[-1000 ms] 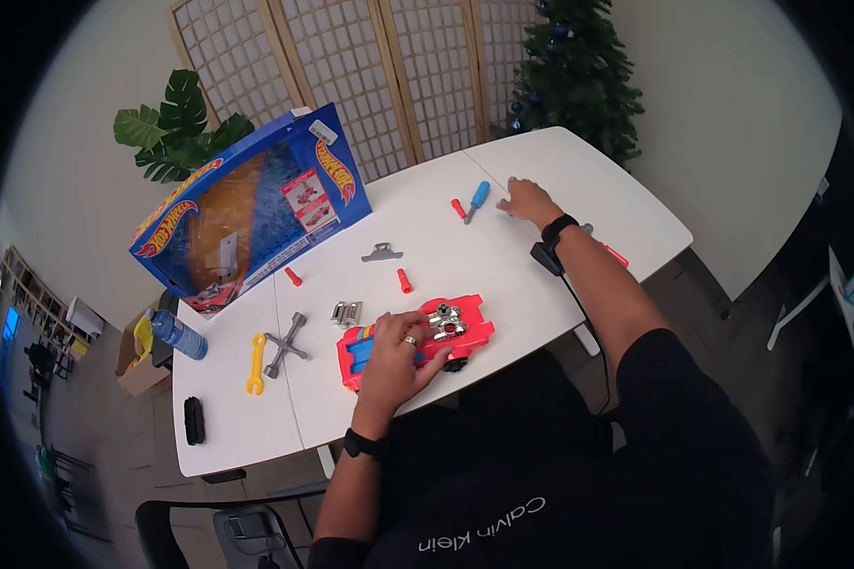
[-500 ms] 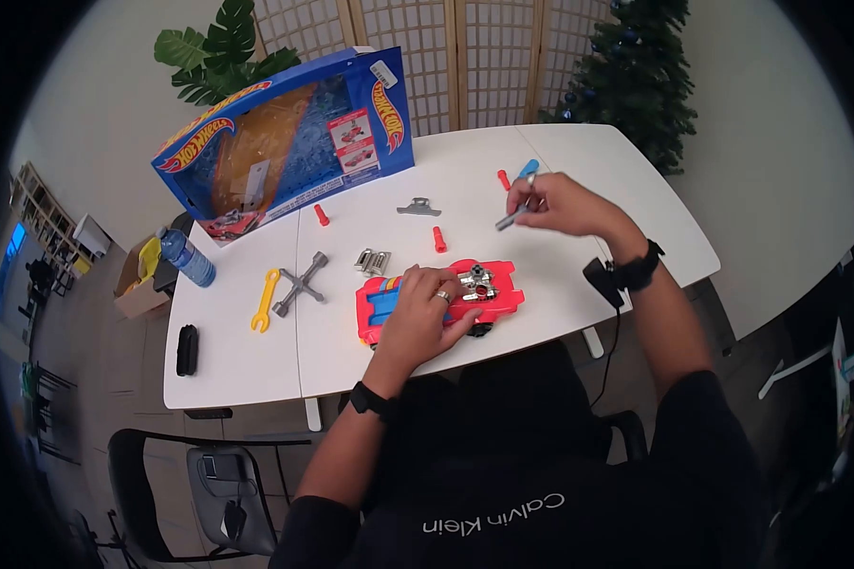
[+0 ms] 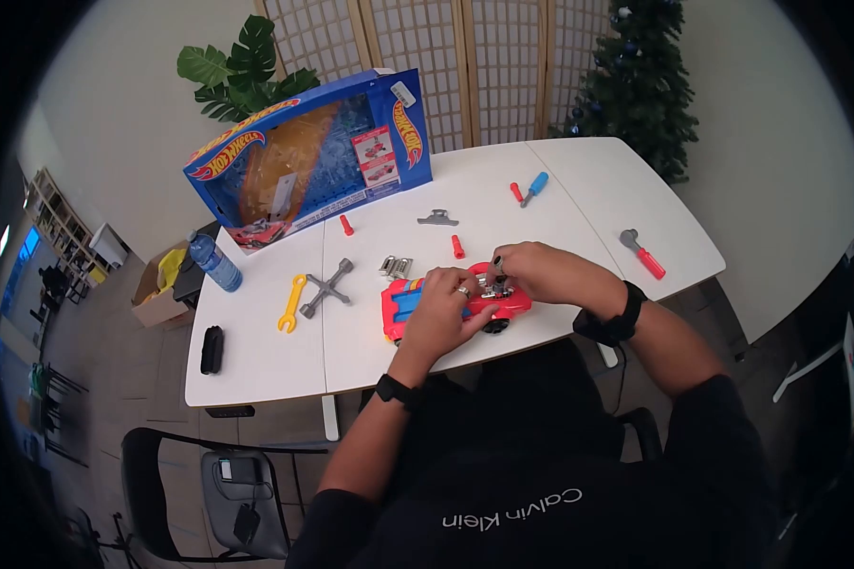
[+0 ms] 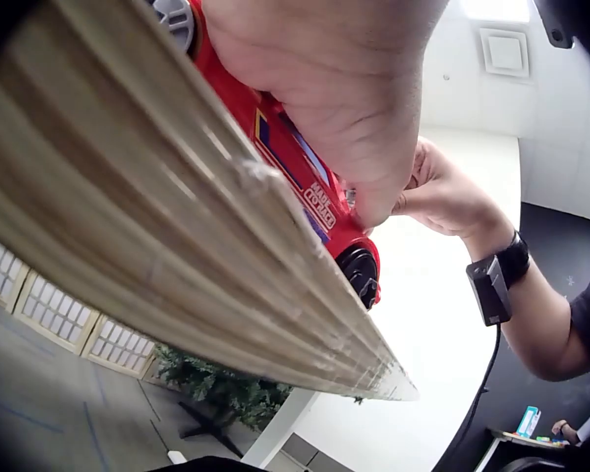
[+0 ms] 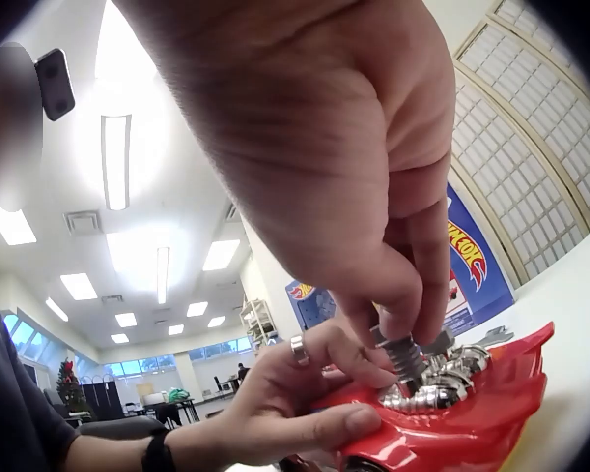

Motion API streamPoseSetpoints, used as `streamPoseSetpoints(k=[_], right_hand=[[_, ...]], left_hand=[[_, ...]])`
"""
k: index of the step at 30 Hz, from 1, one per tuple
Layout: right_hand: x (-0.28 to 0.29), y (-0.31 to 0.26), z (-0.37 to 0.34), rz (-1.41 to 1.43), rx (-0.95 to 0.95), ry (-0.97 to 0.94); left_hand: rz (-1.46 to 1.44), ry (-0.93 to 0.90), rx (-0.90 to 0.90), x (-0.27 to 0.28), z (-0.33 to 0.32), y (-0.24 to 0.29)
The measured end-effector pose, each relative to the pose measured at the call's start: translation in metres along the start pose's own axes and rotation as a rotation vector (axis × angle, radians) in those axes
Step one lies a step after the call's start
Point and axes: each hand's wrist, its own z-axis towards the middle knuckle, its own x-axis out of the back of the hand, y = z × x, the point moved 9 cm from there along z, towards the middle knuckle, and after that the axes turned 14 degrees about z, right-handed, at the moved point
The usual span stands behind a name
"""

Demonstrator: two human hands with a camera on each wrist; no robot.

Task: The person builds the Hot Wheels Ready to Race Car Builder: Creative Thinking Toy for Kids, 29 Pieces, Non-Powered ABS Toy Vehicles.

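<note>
A red toy car (image 3: 520,303) with a blue panel stands at the table's near edge. My left hand (image 3: 435,315) holds it from above, fingers over the body and thumb along the near side. Between the thumb and fingers of my right hand (image 3: 546,271) is a grey threaded bolt (image 5: 403,358), mostly upright and pinched near its top. Its lower end is right at the silver engine (image 5: 457,376) on the car's top. The left fingertips lie close beside the bolt in the right wrist view.
Beyond the car lie red pegs (image 3: 458,247), a silver engine part (image 3: 396,267) and a grey bracket (image 3: 437,217). A yellow wrench (image 3: 292,303) and grey cross wrench (image 3: 326,288) lie left; a blue screwdriver (image 3: 537,186) and red-handled hammer (image 3: 649,263) right. The box (image 3: 313,152) stands behind.
My right hand has come from the table's far right, bringing the grey bolt down to the car's engine. My left hand stays on the car. The head view has shifted.
</note>
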Motion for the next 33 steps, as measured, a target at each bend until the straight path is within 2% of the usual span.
streamPoseSetpoints(k=[2,4,5,7,8,10,11,12,14,15,19,21,24,25,27,31,33], right_hand=[[0.000,-0.012,0.002,-0.067,-0.010,0.014],[0.003,-0.007,0.001,-0.453,-0.381,-0.157],[0.008,-0.011,-0.001,-0.458,-0.383,-0.159],[0.024,-0.012,-0.005,-0.347,-0.405,0.002],[0.020,-0.004,-0.010,-0.338,-0.412,-0.009],[0.019,-0.017,-0.011,-0.093,0.010,0.132],[0.012,-0.013,-0.010,-0.127,0.062,0.088],[0.008,-0.007,-0.012,-0.128,0.059,0.092],[0.002,0.001,-0.007,-0.194,-0.067,0.041],[-0.001,0.011,-0.002,-0.330,-0.200,-0.035],[0.010,0.008,-0.007,-0.295,-0.185,0.036],[0.008,0.002,-0.010,-0.112,-0.098,0.008],[-0.008,0.023,-0.005,-0.129,-0.023,0.031],[-0.004,0.016,-0.004,-0.130,-0.024,0.035],[0.002,0.002,-0.002,-0.241,-0.162,-0.013],[0.007,-0.011,-0.003,-0.251,-0.134,0.026],[0.013,-0.013,-0.008,-0.083,-0.008,0.129]], left_hand=[[-0.014,-0.006,0.006,-0.001,-0.002,0.000],[-0.014,-0.013,0.017,-0.002,-0.001,-0.003],[-0.017,-0.009,0.018,-0.002,0.000,-0.004],[-0.016,0.001,0.001,-0.002,-0.001,-0.002],[-0.025,-0.010,0.009,-0.003,-0.002,-0.002],[0.009,-0.020,-0.006,-0.002,0.000,-0.001],[0.009,-0.034,0.013,-0.002,0.000,-0.001],[0.007,-0.034,0.009,-0.003,-0.001,-0.001],[-0.002,-0.022,0.018,-0.003,0.000,-0.002],[-0.006,-0.013,0.012,-0.003,0.000,-0.003],[0.004,-0.011,0.017,-0.003,0.000,-0.002],[-0.009,-0.019,0.022,-0.003,-0.001,-0.003],[0.012,-0.014,0.011,-0.001,0.000,-0.001],[0.012,-0.014,0.007,-0.002,0.001,-0.001],[-0.034,-0.025,0.012,-0.005,0.000,-0.003],[-0.077,-0.043,0.021,-0.004,-0.001,-0.001],[-0.044,-0.021,0.008,-0.001,0.000,-0.001]])
